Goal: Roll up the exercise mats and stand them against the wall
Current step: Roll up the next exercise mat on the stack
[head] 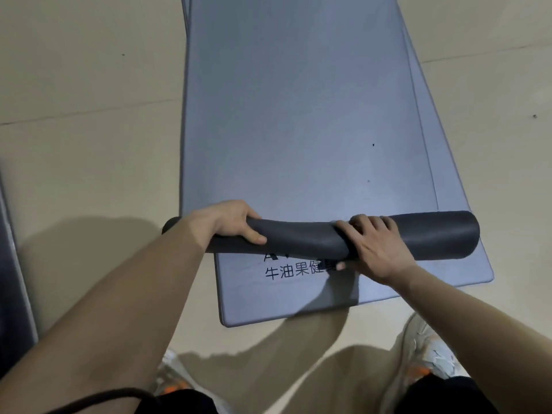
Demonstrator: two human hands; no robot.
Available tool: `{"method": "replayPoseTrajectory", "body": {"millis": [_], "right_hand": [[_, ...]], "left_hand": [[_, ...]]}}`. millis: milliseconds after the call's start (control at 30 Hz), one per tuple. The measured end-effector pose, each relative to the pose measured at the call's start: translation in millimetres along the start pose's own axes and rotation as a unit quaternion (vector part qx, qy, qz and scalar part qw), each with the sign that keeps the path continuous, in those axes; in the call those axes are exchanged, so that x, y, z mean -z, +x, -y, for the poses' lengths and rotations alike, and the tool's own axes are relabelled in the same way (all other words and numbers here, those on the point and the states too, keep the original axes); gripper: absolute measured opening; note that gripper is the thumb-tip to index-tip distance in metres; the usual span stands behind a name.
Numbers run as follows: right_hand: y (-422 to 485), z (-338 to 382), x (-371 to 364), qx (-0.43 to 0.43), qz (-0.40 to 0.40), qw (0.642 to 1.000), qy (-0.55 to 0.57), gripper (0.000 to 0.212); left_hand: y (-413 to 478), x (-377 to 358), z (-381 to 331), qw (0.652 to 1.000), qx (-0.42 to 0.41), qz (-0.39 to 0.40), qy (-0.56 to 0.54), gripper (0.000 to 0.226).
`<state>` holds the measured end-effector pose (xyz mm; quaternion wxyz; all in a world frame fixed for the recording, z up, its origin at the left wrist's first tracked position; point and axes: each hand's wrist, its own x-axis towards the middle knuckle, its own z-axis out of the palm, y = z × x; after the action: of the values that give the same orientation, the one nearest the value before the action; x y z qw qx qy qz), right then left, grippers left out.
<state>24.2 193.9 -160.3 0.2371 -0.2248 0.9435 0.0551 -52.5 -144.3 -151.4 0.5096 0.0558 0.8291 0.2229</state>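
Observation:
A grey-blue exercise mat [298,115] lies flat on the floor, stretching away from me. Its near end is curled into a short dark roll [298,239] lying crosswise. My left hand [236,221] grips the roll near its left end, fingers over the top. My right hand [376,246] is wrapped around the roll right of the middle. Under it lies a second grey-blue mat [298,300], flat, with black printed characters, its near edge sticking out toward me and its right edge showing along the top mat's right side.
Beige tiled floor [89,85] surrounds the mats. My light shoes [427,351] with orange marks stand just behind the lower mat's near edge. A dark grey vertical surface [12,264] runs along the left edge. A dark cable [113,397] crosses the bottom left.

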Motion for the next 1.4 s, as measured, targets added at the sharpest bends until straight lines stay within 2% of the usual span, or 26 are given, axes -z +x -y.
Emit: {"method": "replayPoseTrajectory", "body": {"millis": [33, 67, 133, 167, 233, 267, 333, 367, 400, 467, 500, 600, 667, 700, 800, 900, 933, 1033, 1067, 1100, 1133, 1167, 1233, 1267, 1300, 1400], "right_hand": [[10, -9, 5, 0.018, 0.009, 1.000, 0.010, 0.096], [22, -19, 14, 0.033, 0.028, 0.999, 0.028, 0.097], [48, -39, 33, 0.044, 0.075, 0.993, 0.083, 0.106], [60, -47, 40, 0.049, 0.093, 0.990, 0.091, 0.108], [75, -50, 43, 0.025, 0.050, 0.998, 0.043, 0.103], [72, -44, 42, -0.003, -0.007, 1.000, 0.021, 0.095], [56, -25, 28, -0.058, -0.162, 0.984, 0.040, 0.074], [48, -15, 15, -0.072, -0.208, 0.974, 0.056, 0.071], [42, -7, 5, -0.077, -0.209, 0.974, 0.043, 0.080], [49, -7, -7, -0.067, -0.150, 0.986, -0.014, 0.113], [57, -11, -8, -0.062, -0.142, 0.987, -0.029, 0.119], [86, -26, 9, -0.062, -0.155, 0.985, -0.050, 0.100], [95, -31, 30, -0.066, -0.103, 0.991, -0.049, 0.087], [96, -31, 40, -0.065, -0.060, 0.995, -0.039, 0.085], [82, -26, 62, -0.048, 0.046, 0.998, 0.009, 0.089], [61, -19, 65, -0.019, 0.114, 0.990, 0.077, 0.091], [51, -14, 57, -0.020, 0.098, 0.992, 0.077, 0.096], [16, 11, 16, -0.061, -0.068, 0.996, 0.018, 0.108], [9, 19, 4, -0.075, -0.092, 0.993, 0.010, 0.113], [10, 22, 0, -0.080, -0.082, 0.993, 0.010, 0.119], [19, 18, 5, -0.074, -0.062, 0.995, 0.015, 0.125], [33, 11, 16, -0.071, -0.052, 0.996, 0.027, 0.129], [64, -9, 44, -0.069, -0.020, 0.995, 0.069, 0.134], [74, -14, 55, -0.070, -0.007, 0.995, 0.074, 0.135], [78, -16, 60, -0.069, -0.020, 0.995, 0.063, 0.133], [65, -5, 43, -0.055, -0.120, 0.991, 0.009, 0.118]], "left_hand": [[-2, 0, 1, 0.999, 0.009, -0.041, 0.003, 0.036], [-4, -5, 1, 0.991, 0.023, -0.126, 0.032, 0.043], [-9, -37, -9, 0.919, 0.016, -0.369, 0.139, 0.055], [-12, -58, -18, 0.891, -0.008, -0.421, 0.169, 0.066], [-8, -85, -32, 0.911, -0.019, -0.348, 0.219, 0.102], [0, -87, -31, 0.924, -0.006, -0.300, 0.238, 0.118], [21, -68, -25, 0.931, 0.002, -0.285, 0.227, 0.126], [29, -55, -22, 0.933, -0.007, -0.289, 0.215, 0.124], [35, -44, -19, 0.934, -0.020, -0.287, 0.210, 0.121], [43, -31, -17, 0.944, -0.041, -0.267, 0.190, 0.116], [43, -30, -16, 0.948, -0.048, -0.264, 0.173, 0.114], [39, -30, -13, 0.918, -0.051, -0.328, 0.219, 0.115], [33, -30, -14, 0.885, -0.041, -0.355, 0.299, 0.110], [29, -28, -16, 0.885, -0.038, -0.351, 0.304, 0.103], [11, -12, -25, 0.933, -0.033, -0.270, 0.237, 0.086], [-2, -7, -29, 0.965, -0.026, -0.150, 0.213, 0.084], [-3, -8, -29, 0.973, -0.017, -0.111, 0.203, 0.085], [4, 8, -26, 0.994, 0.009, -0.028, 0.109, 0.082], [6, 14, -25, 0.997, 0.010, -0.017, 0.080, 0.081], [5, 15, -24, 0.997, 0.012, -0.031, 0.066, 0.082], [2, 12, -24, 0.994, 0.023, -0.086, 0.067, 0.083], [-3, 1, -24, 0.978, 0.041, -0.185, 0.087, 0.081], [-13, -34, -27, 0.911, 0.035, -0.384, 0.143, 0.067], [-14, -49, -28, 0.900, 0.024, -0.407, 0.155, 0.071], [-10, -57, -28, 0.907, 0.017, -0.387, 0.164, 0.084], [21, -37, -20, 0.928, 0.032, -0.313, 0.197, 0.128]]}}
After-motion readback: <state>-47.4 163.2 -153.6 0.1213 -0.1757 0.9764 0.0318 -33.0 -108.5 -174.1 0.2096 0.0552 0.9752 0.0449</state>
